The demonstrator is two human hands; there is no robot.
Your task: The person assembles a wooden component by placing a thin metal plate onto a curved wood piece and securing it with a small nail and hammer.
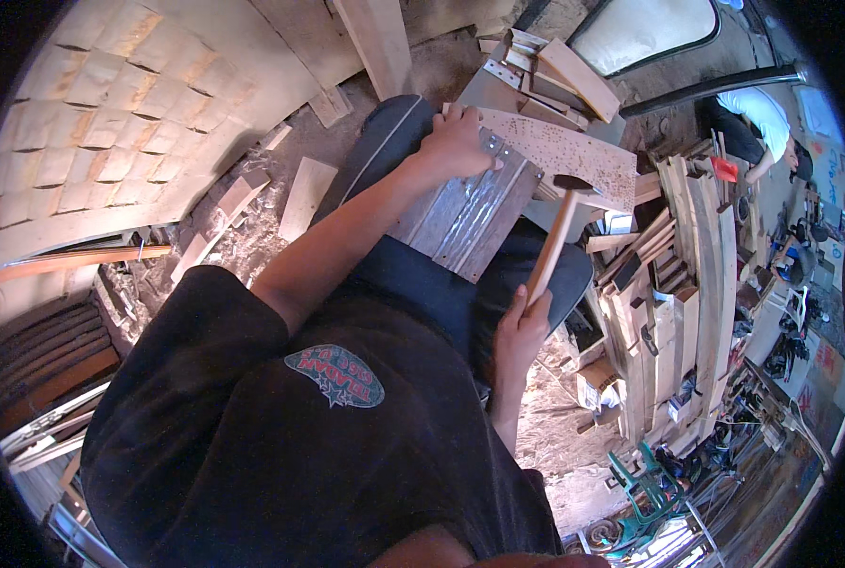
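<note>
Across my lap lies a brown wooden panel (470, 222) with glossy streaks and small nail-like spots along its edges. My left hand (458, 147) grips the panel near its far left corner, fingers bent over the edge and thumb on top. Beside the thumb, a small shiny metal piece (496, 142) sits at the corner. My right hand (521, 331) is closed round the lower handle of a hammer (552, 241). The dark hammer head is raised just right of the panel, over a pale board dotted with small holes (598, 161).
Wood offcuts (574, 80) are piled beyond my knees. Long planks and timber (697, 293) stack up on the right, with a green chair (648, 488) nearer me. Another person (758, 118) bends down at far right. A panel of raised wooden blocks (110, 114) stands left.
</note>
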